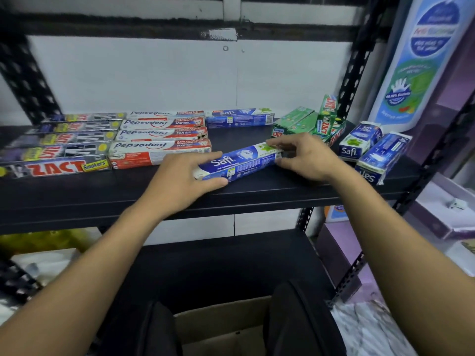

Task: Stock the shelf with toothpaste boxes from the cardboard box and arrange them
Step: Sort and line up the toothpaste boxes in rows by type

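While on the black shelf [102, 196] by a white wall [154, 78], Safi box [241, 161] clamped in left hand [180, 176] and right hand [305, 158]

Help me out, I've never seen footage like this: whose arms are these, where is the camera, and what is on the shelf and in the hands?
There is no machine here. A person wears one camera on the head, looking forward and down, so the two bare arms are their own. The left hand and the right hand each grip one end of a long blue and white Safi toothpaste box, which sits slanted near the front of the black shelf. On the shelf lie a row of dark grey Zact Smokers boxes, a row of red and white Pepsodent boxes, another blue Safi box at the back, a loose heap of green Zact boxes and a few blue Safi boxes at the far right. Below is a brown cardboard box.
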Motion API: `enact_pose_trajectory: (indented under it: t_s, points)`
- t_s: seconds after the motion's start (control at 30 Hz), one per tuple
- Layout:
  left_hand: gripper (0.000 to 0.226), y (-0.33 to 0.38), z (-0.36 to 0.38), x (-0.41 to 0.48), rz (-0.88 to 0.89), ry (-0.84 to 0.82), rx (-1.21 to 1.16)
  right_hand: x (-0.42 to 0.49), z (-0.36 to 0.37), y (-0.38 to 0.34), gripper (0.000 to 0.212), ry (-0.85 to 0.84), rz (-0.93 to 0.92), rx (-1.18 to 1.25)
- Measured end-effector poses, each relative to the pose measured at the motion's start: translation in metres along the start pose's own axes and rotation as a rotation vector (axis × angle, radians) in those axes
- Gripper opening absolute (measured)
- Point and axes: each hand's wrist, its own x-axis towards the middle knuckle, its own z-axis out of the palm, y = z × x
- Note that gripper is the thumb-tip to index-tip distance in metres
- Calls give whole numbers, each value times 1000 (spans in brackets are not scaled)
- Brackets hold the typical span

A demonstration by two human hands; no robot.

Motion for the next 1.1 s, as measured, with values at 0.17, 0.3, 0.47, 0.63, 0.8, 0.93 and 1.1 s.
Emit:
enact_pose_trajectory:
  t_s: [0.17,0.3,0.47,0.63,0.8,0.93,1.1]
  points:
    - [49,15,-1,10,-66,171,-56,46,-16,1,48,90,21,-290]
    - [47,32,4,25,-31,301,54,78,0,17,62,-90,-30,-510]
    - [46,44,23,53,62,354,258,90,16,46,54,-117,-42,-712]
    - [50,50,49,74,16,249,359,83,15,48,44,-28,-19,-644]
    - [59,50,66,91,-88,132,351,79,12,53,41,72,71,-581]
    - [55,47,76,101,-155,84,365,82,10,62,60,103,103,-539]
    - [59,46,81,114,-136,59,328,82,15,66,45,150,101,-559]
